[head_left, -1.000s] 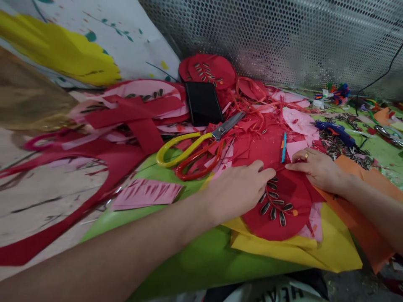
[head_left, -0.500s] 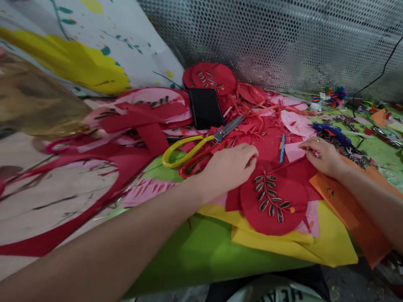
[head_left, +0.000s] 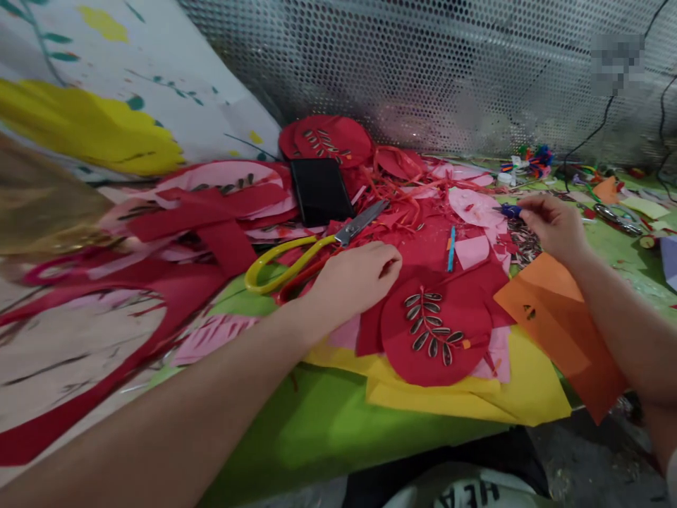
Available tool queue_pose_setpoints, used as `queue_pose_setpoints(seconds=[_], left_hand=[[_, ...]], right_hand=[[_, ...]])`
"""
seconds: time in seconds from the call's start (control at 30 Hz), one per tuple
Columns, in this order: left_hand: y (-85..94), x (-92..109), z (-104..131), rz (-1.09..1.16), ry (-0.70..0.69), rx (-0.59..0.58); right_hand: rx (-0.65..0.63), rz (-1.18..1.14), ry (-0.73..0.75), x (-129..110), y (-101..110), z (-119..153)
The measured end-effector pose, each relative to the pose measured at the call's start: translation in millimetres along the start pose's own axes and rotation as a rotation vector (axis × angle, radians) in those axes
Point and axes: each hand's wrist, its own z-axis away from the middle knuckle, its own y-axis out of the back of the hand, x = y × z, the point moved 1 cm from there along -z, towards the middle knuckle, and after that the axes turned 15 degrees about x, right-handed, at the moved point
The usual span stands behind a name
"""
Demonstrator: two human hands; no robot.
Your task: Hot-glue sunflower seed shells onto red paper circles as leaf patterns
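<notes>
A red paper disc (head_left: 449, 303) bearing a sprig of striped seeds lies over red, pink and yellow paper. My left hand (head_left: 360, 279) rests at its upper left with curled fingers, and what they hold, if anything, is hidden. Beside it are yellow-handled scissors (head_left: 288, 264), with red handles just below. My right hand (head_left: 553, 222) has its fingers closed on a dark blue tool (head_left: 510, 210) with a pointed tip, mostly covered by the hand. Between the hands lie a thin blue stick (head_left: 451, 248) and a pink paper piece (head_left: 472, 252).
A black phone (head_left: 321, 192) lies among red shreds. Cut paper frames and strips (head_left: 211, 212) fill the left. Orange paper (head_left: 565, 324) is under my right forearm. A perforated metal panel (head_left: 423, 77) stands behind, with dark cables at the right.
The view has turned to the right. My right hand has moved from beside the pink paper piece to the blue tool and closed on it. My left hand stays near the disc.
</notes>
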Motion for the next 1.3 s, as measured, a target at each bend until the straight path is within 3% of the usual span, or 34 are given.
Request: queue_pose_setpoints(seconds=[0.07, 0.2, 0.3, 0.43, 0.7, 0.83, 1.03, 1.17, 1.3], left_hand=[[-1.3, 0, 0, 0.007, -0.018, 0.001], [-4.0, 1, 1, 0.025, -0.063, -0.006], [-3.3, 1, 1, 0.025, -0.066, -0.029], [-1.3, 2, 1, 0.044, -0.062, -0.048], [-3.2, 1, 4, 0.095, -0.053, -0.04], [-3.3, 0, 2, 0.219, 0.021, -0.048], [-2.0, -5, -2, 0.361, 0.149, -0.134], [-1.7, -4, -1, 0.385, 0.152, -0.14], [0.0, -1, 1, 0.422, 0.149, -0.041]], right_hand=[[-0.013, 0.017, -0.064, 7, 13, -10], [-0.303, 0.148, -0.073, 18, 25, -15], [-0.473, 0.279, 0.044, 20, 19, -8], [-0.555, 0.412, 0.22, 19, 5, 3], [-0.541, 0.371, 0.319, 20, -12, 13], [-0.606, 0.423, 0.284, 26, -15, 15], [-0.611, 0.289, 0.187, 29, -15, 10], [-0.536, 0.2, 0.095, 25, -13, 7], [-0.341, 0.084, -0.127, 15, -7, 4]])
